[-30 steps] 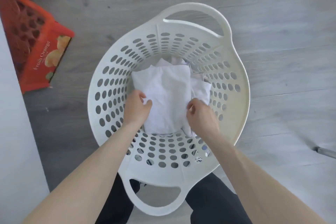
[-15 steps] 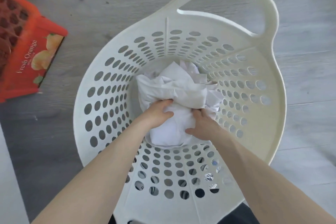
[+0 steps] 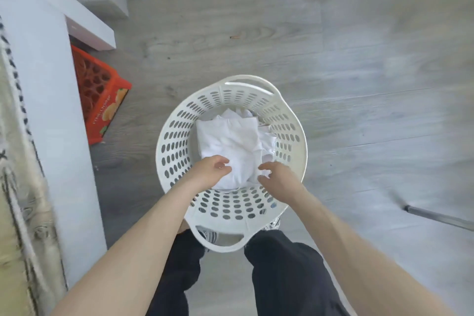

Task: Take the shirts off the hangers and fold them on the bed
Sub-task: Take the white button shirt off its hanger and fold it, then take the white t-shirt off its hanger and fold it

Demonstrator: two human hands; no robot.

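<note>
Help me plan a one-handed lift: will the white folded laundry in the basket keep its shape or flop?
Probably floppy: the white laundry is soft, creased cloth, so its loose folds would likely sag and open. It is likely light for its bulk, since it looks like thin fabric. It is probably neither slippery nor fragile, judging by its matte, wrinkled surface.

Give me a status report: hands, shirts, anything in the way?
Left hand and right hand open, no grip. Pile of white fabric shirts sits in round white perforated plastic basket. Nothing in the way above it.

Bright, soft daylight; motion blur and wide-angle bending at edges.
</note>
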